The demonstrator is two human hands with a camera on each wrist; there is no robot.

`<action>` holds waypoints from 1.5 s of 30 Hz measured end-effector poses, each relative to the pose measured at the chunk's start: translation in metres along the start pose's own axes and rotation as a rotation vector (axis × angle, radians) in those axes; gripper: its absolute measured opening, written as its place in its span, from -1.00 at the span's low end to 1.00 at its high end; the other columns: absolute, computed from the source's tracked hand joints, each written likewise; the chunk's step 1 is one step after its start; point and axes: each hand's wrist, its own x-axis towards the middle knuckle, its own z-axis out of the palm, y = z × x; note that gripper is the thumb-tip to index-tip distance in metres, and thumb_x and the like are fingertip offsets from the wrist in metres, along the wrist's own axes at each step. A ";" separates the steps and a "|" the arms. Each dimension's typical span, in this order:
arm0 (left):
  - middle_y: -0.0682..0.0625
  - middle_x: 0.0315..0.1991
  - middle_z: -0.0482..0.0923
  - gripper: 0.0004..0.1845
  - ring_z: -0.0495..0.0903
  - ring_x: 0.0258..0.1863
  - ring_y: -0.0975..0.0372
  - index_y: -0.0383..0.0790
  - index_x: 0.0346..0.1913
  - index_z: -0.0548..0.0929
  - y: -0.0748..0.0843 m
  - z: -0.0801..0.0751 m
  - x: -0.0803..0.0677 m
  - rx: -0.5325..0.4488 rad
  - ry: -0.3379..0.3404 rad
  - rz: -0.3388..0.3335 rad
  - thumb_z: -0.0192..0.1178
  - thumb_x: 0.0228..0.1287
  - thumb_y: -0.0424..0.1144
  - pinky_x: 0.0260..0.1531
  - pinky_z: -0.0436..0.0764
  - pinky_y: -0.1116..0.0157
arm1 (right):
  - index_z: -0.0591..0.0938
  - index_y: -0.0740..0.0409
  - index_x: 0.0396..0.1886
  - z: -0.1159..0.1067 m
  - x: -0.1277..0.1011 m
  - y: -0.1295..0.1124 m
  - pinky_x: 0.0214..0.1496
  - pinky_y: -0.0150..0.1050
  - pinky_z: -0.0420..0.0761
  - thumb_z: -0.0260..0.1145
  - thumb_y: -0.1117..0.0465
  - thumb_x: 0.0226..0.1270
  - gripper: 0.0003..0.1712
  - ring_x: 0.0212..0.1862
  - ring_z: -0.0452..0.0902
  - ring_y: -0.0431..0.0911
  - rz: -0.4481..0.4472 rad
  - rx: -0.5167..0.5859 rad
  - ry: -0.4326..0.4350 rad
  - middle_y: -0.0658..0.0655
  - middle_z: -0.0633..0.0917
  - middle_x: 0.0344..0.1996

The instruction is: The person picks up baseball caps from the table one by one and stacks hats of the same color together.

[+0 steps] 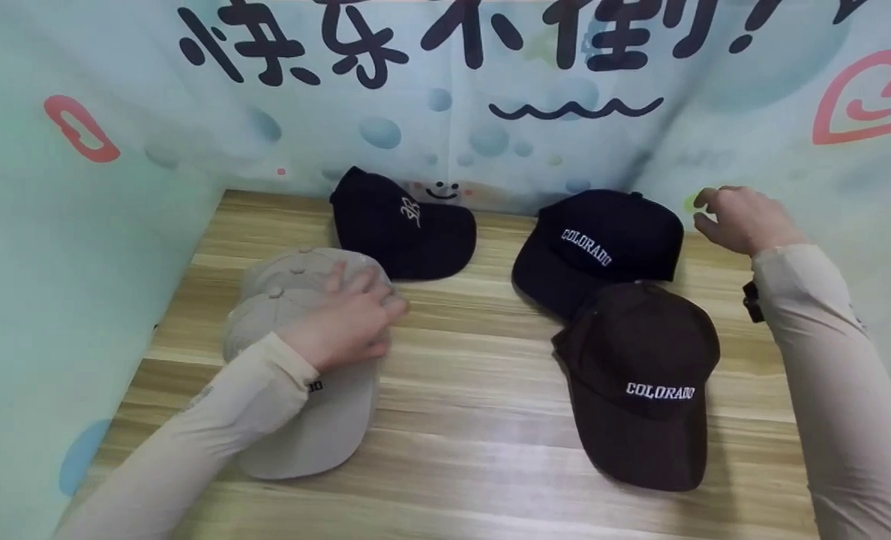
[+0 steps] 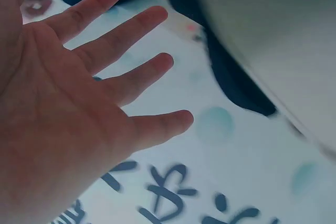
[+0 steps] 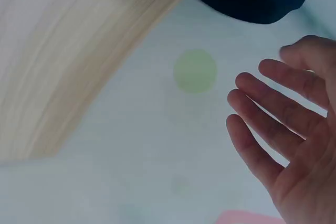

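My left hand [image 1: 348, 319] is spread over the beige caps at the left, its fingers apart and holding nothing. The front beige cap [image 1: 314, 442] overlaps another beige cap [image 1: 262, 274] behind it; the hand and sleeve hide most of the front lettering. In the left wrist view the palm [image 2: 79, 98] faces the camera, bare. At the right, my right hand [image 1: 745, 217] hovers beside a black COLORADO cap [image 1: 610, 225], apart from it, with loosely bent fingers and nothing in them. A dark brown COLORADO cap [image 1: 644, 360] lies in front, overlapping the black one.
Another black cap [image 1: 385, 225] with a white emblem sits at the back, its brim pointing right. All the caps lie on a wood-grain table [image 1: 475, 420]. A printed pale cloth [image 1: 445, 127] stands behind the table and along its sides.
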 end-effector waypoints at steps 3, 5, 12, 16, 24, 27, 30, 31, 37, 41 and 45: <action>-0.25 0.04 0.52 -0.62 0.23 0.30 -0.21 -0.28 0.04 0.55 0.014 0.003 0.006 0.016 0.015 0.060 0.27 0.19 -0.19 0.19 0.03 -0.35 | 0.38 0.55 0.19 0.003 0.009 -0.006 0.00 0.27 0.39 -0.02 0.11 0.53 -0.45 0.01 0.44 0.42 0.045 0.113 -0.071 0.60 0.50 -0.01; -0.24 -0.01 0.54 -0.62 0.26 0.28 -0.20 -0.28 0.03 0.56 0.020 0.005 0.010 0.031 0.024 0.086 0.28 0.21 -0.17 0.18 0.05 -0.35 | 0.26 0.58 0.28 0.004 0.015 -0.012 0.10 0.28 0.32 -0.08 0.06 0.56 -0.37 0.12 0.33 0.46 0.054 0.180 -0.127 0.66 0.41 0.09; -0.17 -0.01 0.54 -0.64 0.35 0.22 -0.14 -0.24 0.05 0.54 0.032 0.008 0.021 -0.038 -0.035 0.145 0.25 0.26 -0.16 0.18 0.09 -0.33 | -0.01 0.56 0.42 0.003 0.032 -0.027 0.24 0.26 0.18 -0.12 0.06 0.57 -0.27 0.24 0.21 0.45 0.090 0.394 -0.182 0.66 0.30 0.20; -0.13 -0.06 0.54 -0.68 0.42 0.12 -0.08 -0.22 0.00 0.53 0.036 0.010 0.025 -0.040 -0.052 0.169 0.24 0.27 -0.14 0.18 0.15 -0.29 | 0.10 0.53 0.40 -0.002 0.036 -0.033 0.22 0.24 0.23 -0.09 -0.06 0.54 -0.22 0.22 0.26 0.42 0.169 0.448 -0.117 0.62 0.34 0.19; -0.14 -0.06 0.54 -0.70 0.43 0.12 -0.09 -0.23 -0.04 0.52 0.040 0.010 0.027 -0.076 -0.070 0.168 0.24 0.27 -0.15 0.21 0.16 -0.24 | 0.56 0.40 0.14 -0.020 0.041 -0.060 -0.04 -0.13 0.41 0.15 -0.24 0.35 -0.22 -0.08 0.48 0.01 0.243 0.527 -0.020 0.30 0.62 -0.02; -0.15 -0.06 0.54 -0.71 0.45 0.09 -0.09 -0.23 -0.04 0.51 0.040 0.010 0.028 -0.080 -0.069 0.169 0.24 0.27 -0.15 0.20 0.18 -0.23 | 0.65 0.35 0.04 -0.022 0.043 -0.069 -0.22 -0.29 0.40 0.22 -0.20 0.32 -0.32 -0.27 0.46 -0.17 0.233 0.536 -0.051 0.07 0.70 -0.24; -0.16 -0.08 0.55 -0.72 0.47 0.05 -0.09 -0.22 -0.05 0.52 0.040 0.011 0.029 -0.079 -0.065 0.176 0.24 0.27 -0.16 0.20 0.20 -0.22 | 0.70 0.31 -0.05 -0.020 0.045 -0.074 -0.32 -0.34 0.40 0.26 -0.16 0.31 -0.40 -0.40 0.43 -0.24 0.204 0.562 -0.107 -0.08 0.67 -0.44; -0.16 -0.09 0.55 -0.72 0.47 0.05 -0.09 -0.23 -0.06 0.51 0.040 0.012 0.029 -0.080 -0.063 0.178 0.24 0.27 -0.16 0.20 0.21 -0.21 | 0.71 0.28 -0.09 -0.018 0.046 -0.077 -0.34 -0.35 0.38 0.27 -0.15 0.31 -0.44 -0.42 0.42 -0.24 0.183 0.571 -0.124 -0.10 0.64 -0.48; -0.15 -0.11 0.56 -0.73 0.49 0.00 -0.07 -0.24 -0.06 0.50 0.037 0.013 0.028 -0.124 -0.080 0.189 0.24 0.25 -0.20 0.14 0.31 -0.16 | 0.55 0.24 -0.28 -0.014 0.047 -0.091 -0.33 -0.33 0.32 0.22 0.07 0.41 -0.72 -0.40 0.35 -0.17 0.007 0.649 -0.091 -0.04 0.49 -0.48; -0.16 -0.12 0.56 -0.73 0.51 -0.06 -0.07 -0.26 -0.06 0.53 0.035 0.012 0.026 -0.156 -0.078 0.186 0.24 0.22 -0.23 0.05 0.40 -0.10 | 0.47 0.29 -0.19 -0.025 0.044 -0.106 -0.25 -0.35 0.37 0.16 0.20 0.45 -0.80 -0.35 0.43 -0.15 -0.104 0.706 -0.040 0.03 0.57 -0.36; -0.17 -0.13 0.56 -0.73 0.52 -0.06 -0.07 -0.26 -0.06 0.54 0.033 0.011 0.025 -0.170 -0.075 0.171 0.23 0.22 -0.24 0.02 0.42 -0.08 | 0.46 0.29 -0.01 -0.039 0.041 -0.126 -0.13 -0.37 0.38 0.12 0.33 0.43 -0.80 -0.32 0.52 -0.18 -0.236 0.688 0.005 0.16 0.65 -0.27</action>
